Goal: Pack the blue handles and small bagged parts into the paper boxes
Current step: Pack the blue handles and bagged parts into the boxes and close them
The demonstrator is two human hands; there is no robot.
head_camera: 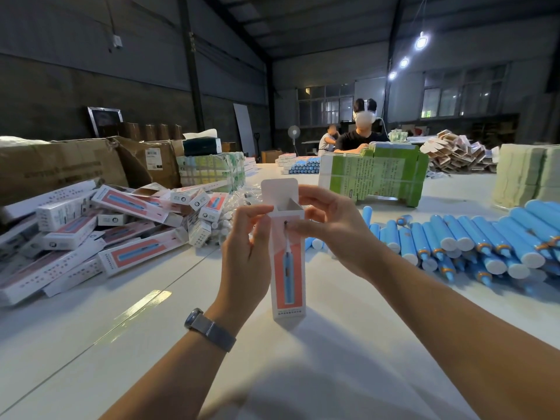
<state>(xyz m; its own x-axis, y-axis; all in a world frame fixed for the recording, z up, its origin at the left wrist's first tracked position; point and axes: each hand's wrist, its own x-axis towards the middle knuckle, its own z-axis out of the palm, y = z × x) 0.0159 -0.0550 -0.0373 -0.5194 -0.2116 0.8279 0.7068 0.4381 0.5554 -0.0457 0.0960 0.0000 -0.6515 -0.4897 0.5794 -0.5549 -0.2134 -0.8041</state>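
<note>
Box stands upright at the middle of the white table, bottom end on the tabletop, top flap raised and mouth open. Left hand curls its fingers round the box's upper left edge, pinching near the mouth; right hand pinches the upper right side, thumb on the printed front, fingers reaching behind the top. Whether anything is already inside cannot be told. My guess is that the step in hand is opening and squaring the carton for loading. Blue handles lie heaped at three o'clock of the box, near the right hand; clear bags of small parts sit at ten o'clock, beside a pile of boxes at nine. Next, one hand must probably let go and fetch a handle while the other keeps the carton steady and its mouth wide.
</note>
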